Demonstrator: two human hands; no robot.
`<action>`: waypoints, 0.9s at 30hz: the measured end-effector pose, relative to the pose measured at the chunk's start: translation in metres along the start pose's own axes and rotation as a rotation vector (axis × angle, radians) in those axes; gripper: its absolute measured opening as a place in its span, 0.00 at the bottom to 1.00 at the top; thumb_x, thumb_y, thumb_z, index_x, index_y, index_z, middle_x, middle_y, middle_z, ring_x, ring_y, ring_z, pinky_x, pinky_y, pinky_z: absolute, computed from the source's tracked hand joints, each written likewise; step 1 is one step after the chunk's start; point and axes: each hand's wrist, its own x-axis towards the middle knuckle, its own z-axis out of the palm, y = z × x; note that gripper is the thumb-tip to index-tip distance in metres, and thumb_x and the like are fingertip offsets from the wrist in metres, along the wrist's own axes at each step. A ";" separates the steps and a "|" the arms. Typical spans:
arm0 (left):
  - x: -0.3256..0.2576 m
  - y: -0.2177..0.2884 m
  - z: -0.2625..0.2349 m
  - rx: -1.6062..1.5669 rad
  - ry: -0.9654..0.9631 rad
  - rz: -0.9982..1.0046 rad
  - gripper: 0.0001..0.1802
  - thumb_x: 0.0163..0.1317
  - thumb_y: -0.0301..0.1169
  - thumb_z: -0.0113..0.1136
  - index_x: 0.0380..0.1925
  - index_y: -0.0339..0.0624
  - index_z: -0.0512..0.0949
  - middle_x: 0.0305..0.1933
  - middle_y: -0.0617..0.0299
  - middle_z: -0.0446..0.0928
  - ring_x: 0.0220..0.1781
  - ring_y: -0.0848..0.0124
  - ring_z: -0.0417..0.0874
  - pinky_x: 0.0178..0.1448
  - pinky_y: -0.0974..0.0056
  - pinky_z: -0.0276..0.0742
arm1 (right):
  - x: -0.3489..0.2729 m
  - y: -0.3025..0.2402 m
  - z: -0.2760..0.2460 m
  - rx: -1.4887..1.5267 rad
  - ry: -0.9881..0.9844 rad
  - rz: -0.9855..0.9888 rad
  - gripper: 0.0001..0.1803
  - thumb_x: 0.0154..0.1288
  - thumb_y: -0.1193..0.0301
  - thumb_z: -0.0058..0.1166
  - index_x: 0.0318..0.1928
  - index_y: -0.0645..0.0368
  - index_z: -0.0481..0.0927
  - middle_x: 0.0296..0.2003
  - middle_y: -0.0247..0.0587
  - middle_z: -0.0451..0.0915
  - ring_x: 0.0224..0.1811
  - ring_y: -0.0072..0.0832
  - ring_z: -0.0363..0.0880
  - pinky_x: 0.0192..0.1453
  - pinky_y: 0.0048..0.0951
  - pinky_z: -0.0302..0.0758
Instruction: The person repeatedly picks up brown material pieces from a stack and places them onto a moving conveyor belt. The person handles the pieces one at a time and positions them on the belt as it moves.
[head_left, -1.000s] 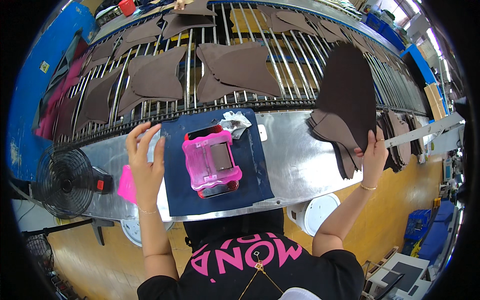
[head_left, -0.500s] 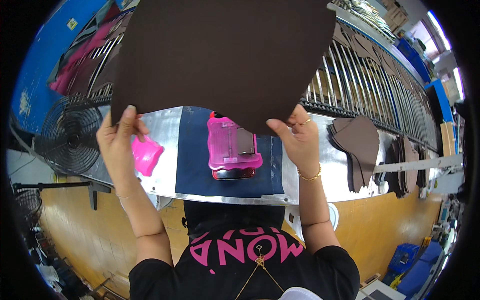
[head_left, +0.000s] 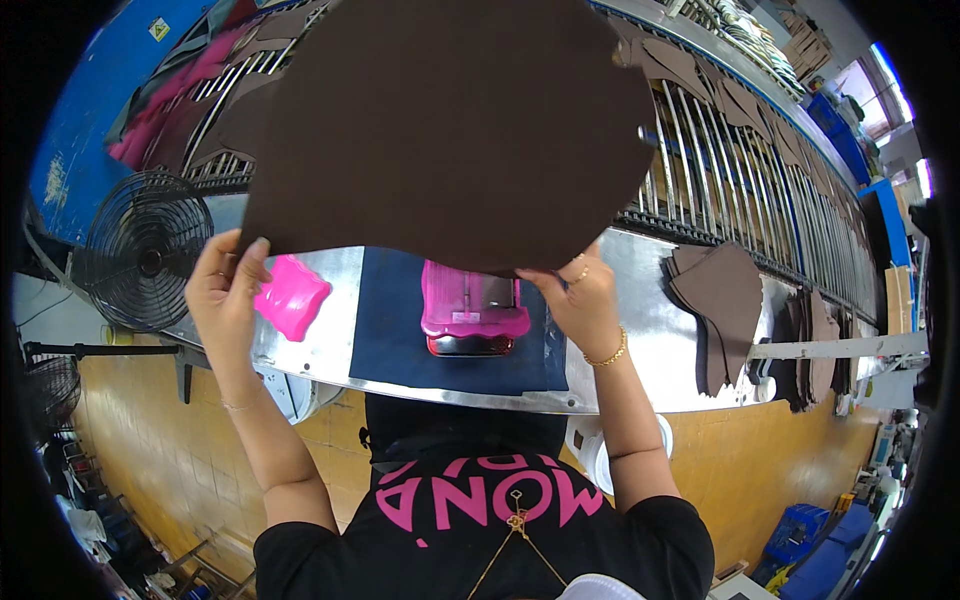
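Observation:
A large dark brown sheet (head_left: pixel 450 130) of flexible material hangs in front of me above the table. My left hand (head_left: pixel 225 290) pinches its near left corner between thumb and fingers. At the near right edge, my right hand (head_left: pixel 585 305) has thumb and fingers closed on the same sheet. Below it, a pink wavy-edged plastic case (head_left: pixel 436 308) with a dark red and black base lies on a dark blue mat (head_left: pixel 390 330); the sheet covers its far end. Beside my left hand a glossy pink wavy-edged piece (head_left: pixel 295 300) rests on the metal table (head_left: pixel 640 340).
A black wire-cage fan (head_left: pixel 150 250) stands at the left. Beyond the table runs a slatted metal rack (head_left: pixel 720 170) bearing brown cut pieces. To the right are a stack of brown pieces (head_left: pixel 728 300), more upright pieces (head_left: pixel 818 345) and a pale bar (head_left: pixel 845 346).
The sheet's near edge has come lower and now hides more of the pink case. My right hand has shifted left and slightly nearer; both hands keep their hold.

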 end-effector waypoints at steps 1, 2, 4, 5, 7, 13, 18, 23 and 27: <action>-0.002 -0.004 0.006 0.023 -0.054 -0.005 0.09 0.62 0.26 0.64 0.39 0.32 0.79 0.27 0.68 0.77 0.28 0.81 0.74 0.33 0.77 0.66 | -0.006 0.004 -0.007 -0.037 0.009 -0.017 0.07 0.56 0.73 0.65 0.37 0.54 0.85 0.17 0.36 0.78 0.19 0.30 0.73 0.56 0.36 0.67; -0.005 -0.005 0.012 0.048 -0.101 -0.010 0.09 0.62 0.25 0.65 0.39 0.31 0.79 0.27 0.68 0.76 0.28 0.81 0.74 0.33 0.76 0.66 | -0.013 0.007 -0.015 -0.067 -0.030 0.046 0.05 0.56 0.73 0.65 0.35 0.54 0.85 0.20 0.37 0.80 0.24 0.32 0.76 0.56 0.37 0.68; -0.007 -0.013 0.026 0.146 -0.198 0.075 0.08 0.57 0.22 0.65 0.35 0.29 0.79 0.26 0.64 0.76 0.28 0.77 0.75 0.32 0.72 0.68 | -0.032 0.022 -0.024 -0.076 0.000 0.070 0.05 0.55 0.74 0.65 0.34 0.55 0.85 0.23 0.38 0.81 0.28 0.33 0.78 0.57 0.38 0.67; -0.007 -0.012 0.034 0.198 -0.232 0.128 0.07 0.57 0.22 0.65 0.34 0.29 0.80 0.26 0.62 0.76 0.28 0.76 0.76 0.32 0.71 0.68 | -0.043 0.029 -0.028 -0.083 0.016 0.082 0.05 0.55 0.75 0.65 0.34 0.55 0.85 0.24 0.38 0.82 0.31 0.34 0.79 0.57 0.39 0.67; -0.010 -0.004 0.057 0.302 -0.305 0.240 0.06 0.55 0.21 0.65 0.33 0.30 0.81 0.26 0.58 0.77 0.27 0.72 0.76 0.32 0.70 0.68 | -0.064 0.034 -0.038 -0.087 0.008 0.252 0.05 0.53 0.78 0.65 0.33 0.59 0.85 0.29 0.40 0.84 0.34 0.34 0.81 0.48 0.34 0.72; -0.008 0.021 0.104 0.370 -0.498 0.421 0.06 0.51 0.25 0.68 0.30 0.37 0.84 0.28 0.61 0.76 0.33 0.62 0.76 0.38 0.61 0.71 | -0.117 0.044 -0.069 -0.073 0.146 0.620 0.05 0.57 0.79 0.64 0.36 0.63 0.85 0.32 0.43 0.86 0.32 0.30 0.83 0.39 0.28 0.75; -0.012 0.034 0.148 0.350 -0.673 0.626 0.06 0.49 0.27 0.69 0.28 0.41 0.85 0.33 0.61 0.70 0.38 0.62 0.71 0.42 0.59 0.69 | -0.140 0.050 -0.131 -0.024 0.392 0.633 0.05 0.63 0.78 0.61 0.39 0.64 0.82 0.27 0.30 0.80 0.28 0.14 0.69 0.34 0.19 0.68; -0.023 0.049 0.190 0.362 -0.716 0.829 0.07 0.51 0.31 0.69 0.30 0.43 0.85 0.41 0.59 0.70 0.43 0.59 0.70 0.48 0.56 0.67 | -0.150 0.044 -0.191 0.214 0.435 0.657 0.08 0.68 0.77 0.57 0.46 0.65 0.80 0.34 0.31 0.82 0.36 0.14 0.74 0.40 0.15 0.69; -0.008 0.072 0.184 0.298 -0.592 0.759 0.17 0.54 0.31 0.68 0.45 0.44 0.81 0.49 0.56 0.71 0.49 0.56 0.71 0.54 0.55 0.69 | -0.143 0.058 -0.186 0.614 0.672 0.728 0.12 0.69 0.77 0.55 0.52 0.65 0.76 0.42 0.39 0.83 0.43 0.20 0.80 0.46 0.19 0.77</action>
